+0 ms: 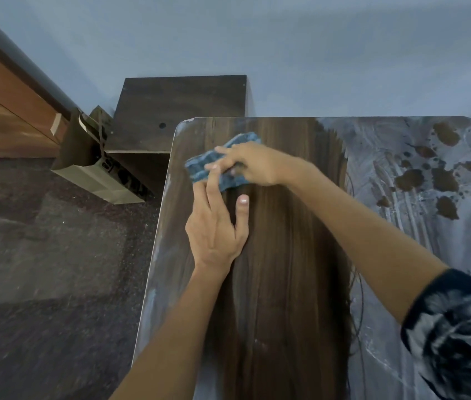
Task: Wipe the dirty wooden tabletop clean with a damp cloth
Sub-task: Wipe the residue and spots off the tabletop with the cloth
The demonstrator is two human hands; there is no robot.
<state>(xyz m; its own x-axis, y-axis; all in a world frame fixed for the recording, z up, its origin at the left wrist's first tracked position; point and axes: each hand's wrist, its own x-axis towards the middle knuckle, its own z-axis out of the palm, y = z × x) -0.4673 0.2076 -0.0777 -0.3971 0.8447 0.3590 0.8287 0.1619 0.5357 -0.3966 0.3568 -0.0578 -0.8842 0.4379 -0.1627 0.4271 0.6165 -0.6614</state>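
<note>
Bare tabletop (286, 284) all round; only brown blotches (442, 180) far right.

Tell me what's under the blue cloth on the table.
The blue cloth lies on the wiped, dark part of the wooden tabletop, held by the right hand, with the left hand touching its near edge. The wood directly beneath the cloth is covered.

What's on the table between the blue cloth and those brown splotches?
In the head view, first clean dark wood, then white smeary film with wipe streaks, between the cloth and the splotches. No objects lie there.
</note>
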